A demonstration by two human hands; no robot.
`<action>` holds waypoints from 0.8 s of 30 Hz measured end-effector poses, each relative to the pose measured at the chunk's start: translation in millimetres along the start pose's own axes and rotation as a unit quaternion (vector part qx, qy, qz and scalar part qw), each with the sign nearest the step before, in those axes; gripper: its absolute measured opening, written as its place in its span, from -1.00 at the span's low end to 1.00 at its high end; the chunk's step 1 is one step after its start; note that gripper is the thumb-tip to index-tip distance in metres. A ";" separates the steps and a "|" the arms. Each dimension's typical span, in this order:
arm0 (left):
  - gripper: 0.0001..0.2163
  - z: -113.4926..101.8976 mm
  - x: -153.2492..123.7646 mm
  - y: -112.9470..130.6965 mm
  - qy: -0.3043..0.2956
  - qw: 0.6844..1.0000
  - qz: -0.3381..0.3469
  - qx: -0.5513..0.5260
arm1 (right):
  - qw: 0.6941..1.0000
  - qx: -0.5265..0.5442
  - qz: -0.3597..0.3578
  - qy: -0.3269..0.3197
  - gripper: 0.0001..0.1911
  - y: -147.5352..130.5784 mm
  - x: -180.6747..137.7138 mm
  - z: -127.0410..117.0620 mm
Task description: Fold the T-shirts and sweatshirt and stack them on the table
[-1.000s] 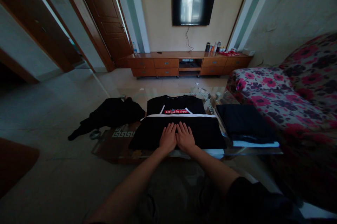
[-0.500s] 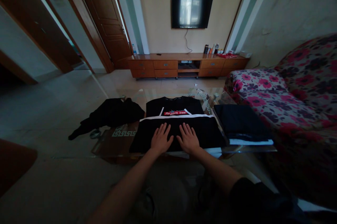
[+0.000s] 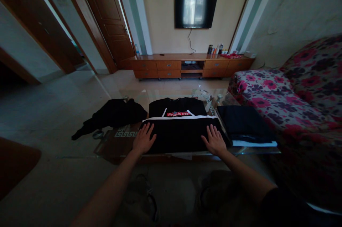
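Observation:
A black T-shirt (image 3: 179, 134) lies on the glass table, its lower part folded up so that a white hem band runs across it. Above the band shows a red print reading "Remain free". My left hand (image 3: 144, 138) rests flat on the folded part near its left edge, fingers spread. Near the right edge, my right hand (image 3: 214, 140) lies flat on the same cloth with its fingers apart. Neither hand grips anything. To the right sits a folded black garment (image 3: 244, 123) with a white edge. A crumpled black garment (image 3: 114, 115) lies to the left.
The glass table (image 3: 125, 133) has a patterned border. A floral sofa (image 3: 269, 86) stands on the right. Beyond the table is a low wooden TV cabinet (image 3: 168, 66) with bottles on top, beneath a wall-mounted television (image 3: 196, 11).
My hands have slid apart over the folded cloth, the left one leftward and the right one rightward, from the middle to near the side edges. The garments on either side stay put.

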State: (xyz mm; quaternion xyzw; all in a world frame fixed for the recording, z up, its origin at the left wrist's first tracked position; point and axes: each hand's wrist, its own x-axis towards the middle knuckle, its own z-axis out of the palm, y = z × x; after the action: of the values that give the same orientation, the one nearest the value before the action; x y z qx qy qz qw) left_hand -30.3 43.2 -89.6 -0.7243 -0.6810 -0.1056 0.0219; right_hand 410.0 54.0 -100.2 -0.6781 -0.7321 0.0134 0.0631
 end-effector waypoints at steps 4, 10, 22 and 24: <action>-0.35 -1.7 -1.9 -15.9 -0.011 1.000 -0.025 0.009 | 1.000 0.001 0.014 0.002 -0.13 16.7 -3.9 2.3; -0.36 -4.8 -1.4 -28.5 -0.050 0.998 -0.040 0.016 | 0.999 -0.016 0.038 -0.003 -0.15 12.2 -10.5 0.6; -0.41 8.8 49.0 -5.1 0.008 0.999 -0.042 0.018 | 0.999 0.013 0.031 0.017 -0.25 -0.2 69.1 -13.3; -0.40 13.0 52.2 -10.8 -0.001 0.999 -0.037 0.019 | 0.999 0.010 0.035 0.012 -0.24 2.3 71.5 -6.4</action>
State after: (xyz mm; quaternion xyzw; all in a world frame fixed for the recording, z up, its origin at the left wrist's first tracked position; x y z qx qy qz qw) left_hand -36.8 97.4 -93.9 -0.6981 -0.7093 -0.0931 0.0308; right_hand 407.8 124.9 -88.9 -0.7025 -0.7072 0.0147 0.0780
